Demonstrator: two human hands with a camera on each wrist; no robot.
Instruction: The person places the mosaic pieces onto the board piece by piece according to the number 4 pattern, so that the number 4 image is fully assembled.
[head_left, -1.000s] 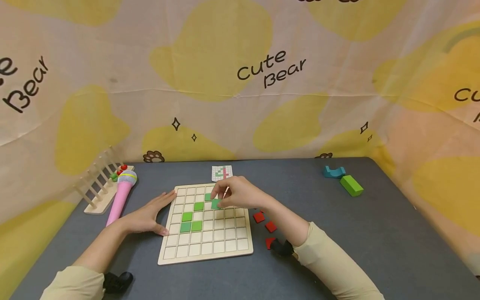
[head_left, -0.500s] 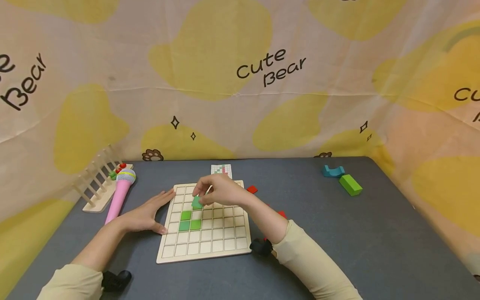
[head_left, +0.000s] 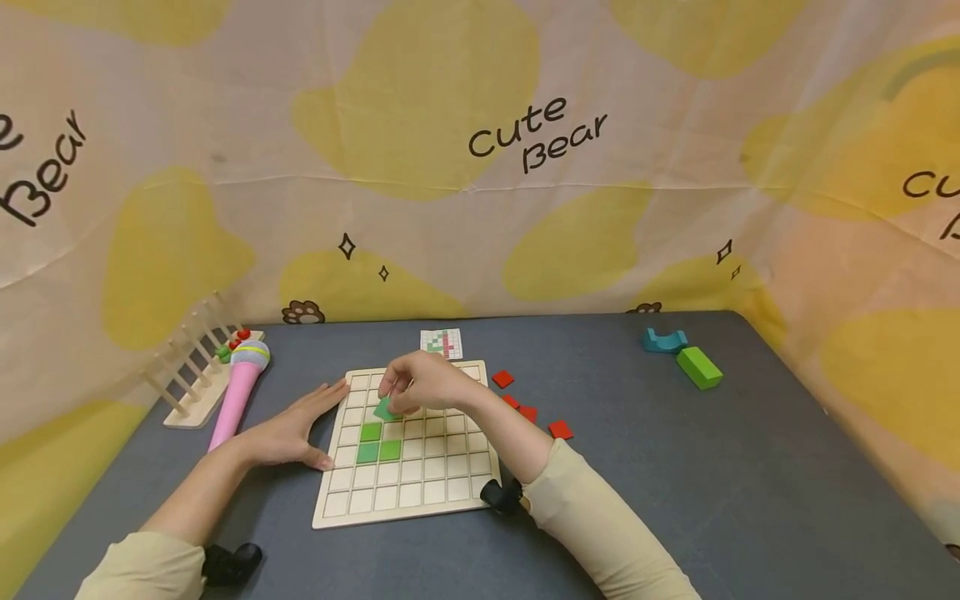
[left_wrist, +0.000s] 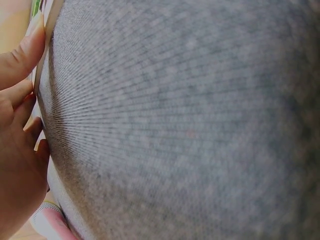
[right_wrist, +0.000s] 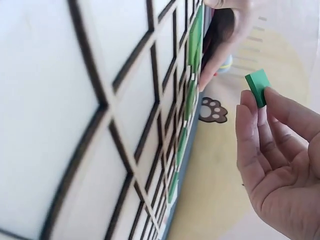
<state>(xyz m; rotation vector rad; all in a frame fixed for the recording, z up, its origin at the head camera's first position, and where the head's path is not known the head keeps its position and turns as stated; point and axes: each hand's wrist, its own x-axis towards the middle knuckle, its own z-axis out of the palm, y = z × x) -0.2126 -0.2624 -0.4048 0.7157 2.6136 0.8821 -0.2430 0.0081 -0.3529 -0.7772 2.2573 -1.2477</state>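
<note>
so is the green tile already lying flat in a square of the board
No, the right wrist view shows the green tile pinched at the right hand's fingertips, clear of the board.

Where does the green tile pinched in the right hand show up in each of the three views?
Head: green tile left of centre, pinched by the right hand above the grid board.
Left wrist: not in it; only the left hand and the grey table surface show.
Right wrist: upper right, at the fingertips.
Shared landmark: the grid board, filling the left of the right wrist view.
</note>
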